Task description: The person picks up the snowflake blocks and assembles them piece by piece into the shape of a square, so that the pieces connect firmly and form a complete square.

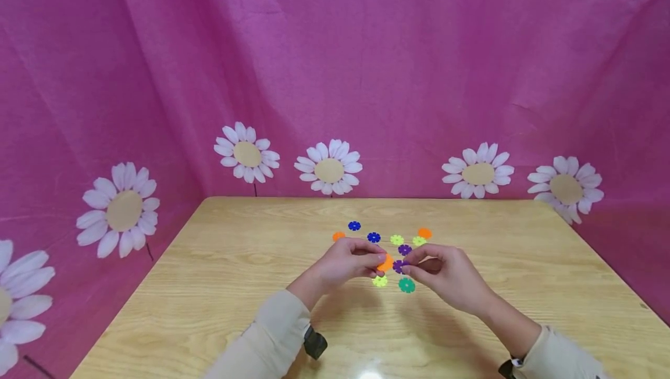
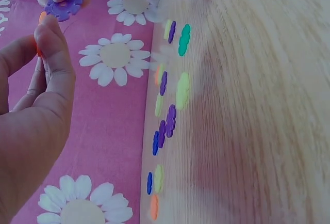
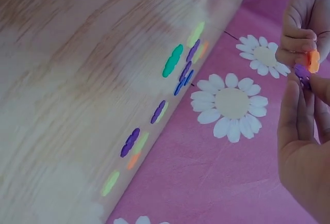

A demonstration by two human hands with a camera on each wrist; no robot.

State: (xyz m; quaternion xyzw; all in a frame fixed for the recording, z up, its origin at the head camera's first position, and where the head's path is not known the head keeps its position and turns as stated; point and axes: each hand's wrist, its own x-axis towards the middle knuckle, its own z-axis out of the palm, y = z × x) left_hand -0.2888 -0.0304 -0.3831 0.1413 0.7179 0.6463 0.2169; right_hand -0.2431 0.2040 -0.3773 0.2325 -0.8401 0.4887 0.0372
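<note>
Left wrist view, notched purple disc point(image 2: 64, 6), orange disc point(image 2: 42, 17) edge-on, partly hidden

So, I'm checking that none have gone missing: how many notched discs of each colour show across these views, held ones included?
Lime-yellow discs: 5
Purple discs: 5
Orange discs: 3
Blue discs: 2
Green disc: 1
Total: 16

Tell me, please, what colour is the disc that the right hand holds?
The disc is purple; the left wrist view shows it best.
</note>
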